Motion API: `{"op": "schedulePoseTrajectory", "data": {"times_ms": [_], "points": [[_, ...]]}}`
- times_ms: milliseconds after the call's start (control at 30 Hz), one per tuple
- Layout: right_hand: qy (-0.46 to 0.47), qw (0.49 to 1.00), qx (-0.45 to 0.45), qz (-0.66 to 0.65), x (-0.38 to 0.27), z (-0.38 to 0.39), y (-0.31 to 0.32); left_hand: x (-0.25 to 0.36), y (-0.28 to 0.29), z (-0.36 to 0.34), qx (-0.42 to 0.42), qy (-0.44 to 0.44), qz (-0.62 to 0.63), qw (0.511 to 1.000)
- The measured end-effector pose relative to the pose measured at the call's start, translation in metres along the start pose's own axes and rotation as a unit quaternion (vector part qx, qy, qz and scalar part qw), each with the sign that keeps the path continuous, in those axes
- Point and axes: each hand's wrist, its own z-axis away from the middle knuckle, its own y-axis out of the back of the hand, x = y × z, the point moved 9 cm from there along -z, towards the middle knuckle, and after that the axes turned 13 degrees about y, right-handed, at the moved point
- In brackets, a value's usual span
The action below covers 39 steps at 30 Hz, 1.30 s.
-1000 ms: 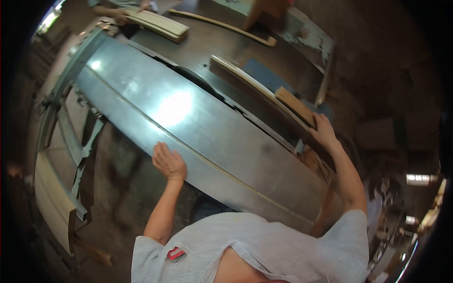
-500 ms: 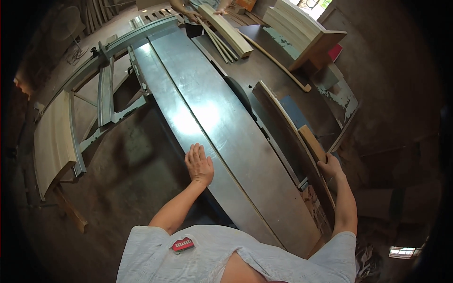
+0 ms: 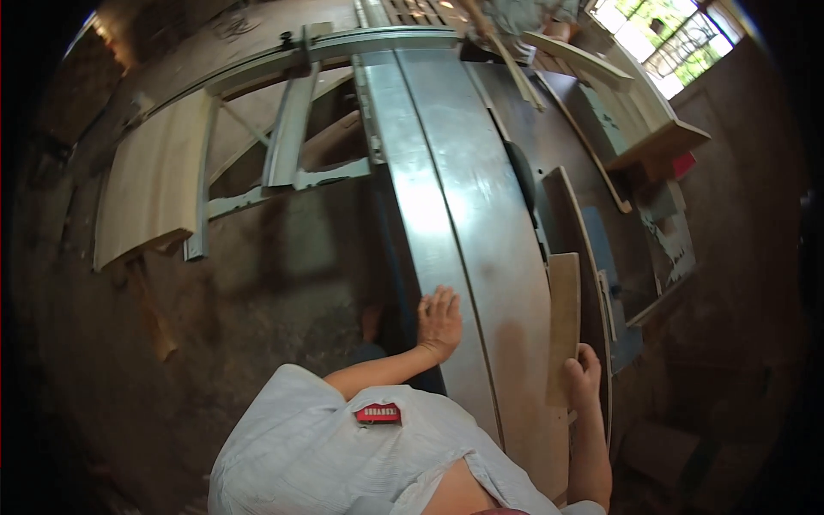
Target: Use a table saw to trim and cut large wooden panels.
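Observation:
My left hand [image 3: 440, 324] lies flat on the left edge of the shiny metal saw table [image 3: 481, 215], fingers stretched out and holding nothing. In my right hand [image 3: 584, 378] is a short, flat wooden board [image 3: 563, 326], pinched near its lower right edge. The board is over the right side of the metal surface, alongside a long upright wooden fence board [image 3: 584, 232]. Some of my right fingers are hidden behind the wood. Farther ahead, a dark rounded saw part [image 3: 519, 178] stands beside the metal table.
A co-worker [image 3: 532, 21] at the far end handles thin wooden strips [image 3: 515, 73] and a longer board [image 3: 579, 58]. Stacked planks [image 3: 644, 112] stand at the far right near a curved stick [image 3: 592, 146]. A wide wooden panel [image 3: 154, 180] rests on the side frame at left.
My right hand has brought the short board from beyond the fence board to the metal table side. The view has turned. The co-worker's strips and longer board are now apart.

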Motion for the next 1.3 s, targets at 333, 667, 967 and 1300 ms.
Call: {"op": "schedulePoseTrajectory", "data": {"times_ms": [333,667,967,1300], "points": [[0.041,0.968,-0.235,0.076,-0.121,-0.095,-0.289,-0.102,0.131,-0.056,-0.346,0.281,0.791,0.419],[0.276,0.915,-0.247,0.156,-0.255,-0.455,-0.617,-0.476,0.256,-0.382,0.014,0.331,0.650,0.683],[0.508,0.741,-0.099,0.429,-0.256,-0.848,-0.849,-0.687,0.240,-0.701,0.056,0.345,0.478,0.806],[0.409,0.785,-0.229,0.406,-0.233,-0.957,-0.941,-0.715,0.203,-0.824,0.007,0.360,0.456,0.814]]}}
